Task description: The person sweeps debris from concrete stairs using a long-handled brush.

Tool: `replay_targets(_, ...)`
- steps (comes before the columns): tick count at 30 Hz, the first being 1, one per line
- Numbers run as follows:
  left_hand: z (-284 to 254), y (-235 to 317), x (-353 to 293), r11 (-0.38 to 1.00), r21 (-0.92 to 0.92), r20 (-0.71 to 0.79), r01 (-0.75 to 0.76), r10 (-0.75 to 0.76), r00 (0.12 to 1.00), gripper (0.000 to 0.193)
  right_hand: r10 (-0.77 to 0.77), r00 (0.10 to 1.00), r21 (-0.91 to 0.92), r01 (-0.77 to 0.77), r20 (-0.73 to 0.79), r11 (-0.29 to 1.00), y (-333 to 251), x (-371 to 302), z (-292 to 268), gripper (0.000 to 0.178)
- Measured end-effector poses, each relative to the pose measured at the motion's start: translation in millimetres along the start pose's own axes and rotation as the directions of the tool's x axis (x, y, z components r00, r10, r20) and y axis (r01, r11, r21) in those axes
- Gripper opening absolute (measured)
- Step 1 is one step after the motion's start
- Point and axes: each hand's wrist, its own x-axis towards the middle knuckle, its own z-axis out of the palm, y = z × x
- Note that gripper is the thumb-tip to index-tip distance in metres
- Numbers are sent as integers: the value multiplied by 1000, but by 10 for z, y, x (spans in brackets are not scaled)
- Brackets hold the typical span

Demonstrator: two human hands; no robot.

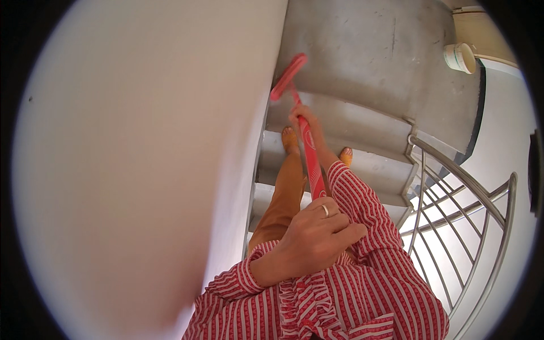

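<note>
A red long-handled floor wiper [311,154] runs away from my body, its bar-shaped red head [289,77] over the grey landing beside the wall. My left hand [320,231], with a ring on one finger, is closed round the near end of the handle, close to my waist. Farther down, my right hand [306,118] grips the handle just short of the head. Slight blur hides whether the wiper's edge touches the floor.
Grey stairs [362,124] lie under my feet, with a landing [368,51] beyond. A white wall [147,141] rises close on the left. Metal railings [453,164] curve along the right. A pale bucket [459,58] stands at the landing's far right.
</note>
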Motion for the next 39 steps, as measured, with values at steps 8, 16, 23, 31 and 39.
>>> replay_targets(8,-198,221,146,970,-190,-107,-154,135,985,25,-10,999,-116,5,-38,993,-404,-162,-471,9)
replay_targets(16,-633,33,120,965,-209,11,157,-158,987,37,108,989,-227,-82,103,971,-184,-626,-126,18)
replay_targets(23,-466,54,50,988,41,-33,150,-149,988,36,129,974,-31,-125,184,992,-237,-202,343,10)
replay_targets(31,-79,-78,16,998,17,72,-67,65,995,30,-127,959,97,156,-255,983,-91,382,54,10)
replay_targets(39,111,-95,5,979,-130,73,-157,168,983,29,111,910,123,-67,-399,990,624,-251,-247,12)
